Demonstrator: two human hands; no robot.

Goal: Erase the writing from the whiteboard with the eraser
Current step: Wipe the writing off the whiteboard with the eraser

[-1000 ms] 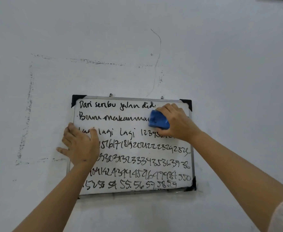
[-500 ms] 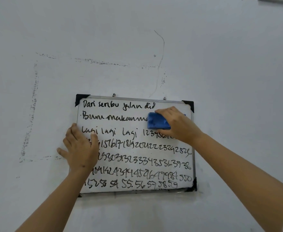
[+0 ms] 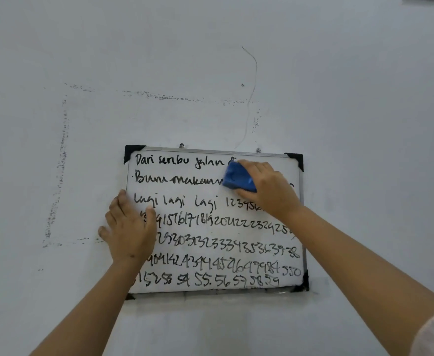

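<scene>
A small whiteboard (image 3: 205,191) with a metal frame and black corners hangs on the wall, covered with rows of black words and numbers. My right hand (image 3: 269,188) grips a blue eraser (image 3: 237,178) and presses it on the board near the right end of the top two lines. To the right of the eraser the top lines are wiped clean. My left hand (image 3: 128,227) lies flat with straight fingers on the board's left edge, covering the start of two number rows.
The board hangs from two small hooks (image 3: 181,145) on a pale grey wall (image 3: 364,98). A dirty rectangular outline (image 3: 61,163) marks the wall to the left and above. A thin crack (image 3: 253,93) runs down to the board's top edge.
My right hand has slid the eraser up and a little left, over the end of the top line. The word after "jalan" is now mostly covered or wiped. My left hand has stayed put.
</scene>
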